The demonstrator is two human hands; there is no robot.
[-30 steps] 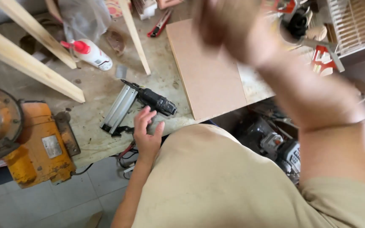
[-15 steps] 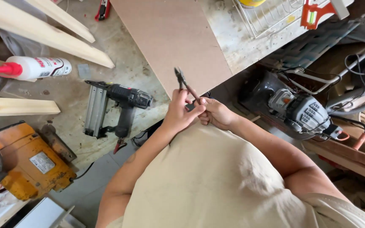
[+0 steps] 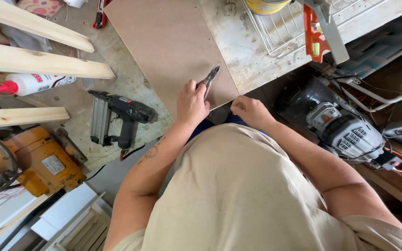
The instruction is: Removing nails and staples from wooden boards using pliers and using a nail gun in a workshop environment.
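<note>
At the near edge of the table (image 3: 257, 60), your left hand (image 3: 192, 103) grips the pliers (image 3: 209, 77), which lie on the brown board (image 3: 173, 46). Your right hand (image 3: 251, 110) pinches the board's corner. The sharp tips could slip and poke that hand.

Left hand (image 3: 192, 103) grips the pliers (image 3: 209, 78) over the brown board (image 3: 168, 42) on the counter (image 3: 238, 51); right hand (image 3: 252, 111) pinches the board's near corner, nail gun (image 3: 117, 118) alongside.
</note>
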